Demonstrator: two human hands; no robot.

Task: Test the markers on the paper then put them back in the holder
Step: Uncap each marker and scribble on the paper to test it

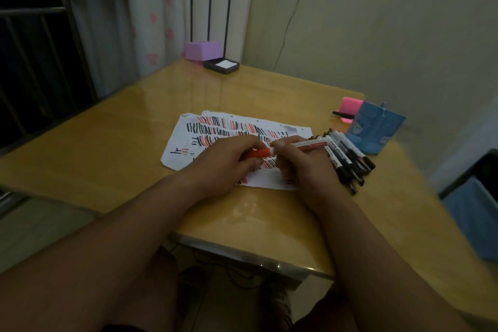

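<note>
Head view suggests testing is far along: stroke-filled white paper [183, 143], left hand [229, 163] and right hand [297, 163] gripping a red-capped marker [258, 153], black-capped markers [349, 160] piled outside the blue box-shaped holder [374, 129].

Small print on the marker barrels [340, 151], too blurred for reading.

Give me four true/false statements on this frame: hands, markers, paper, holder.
The left hand and right hand both hold the red-capped white marker. True.
The black-capped markers stand in the blue box-shaped holder. False: they lie piled on the yellow wooden table beside it.
The white paper sheet is blank. False: red and black strokes cover it.
A pink sticky-note pad lies beside the holder. True.
</note>
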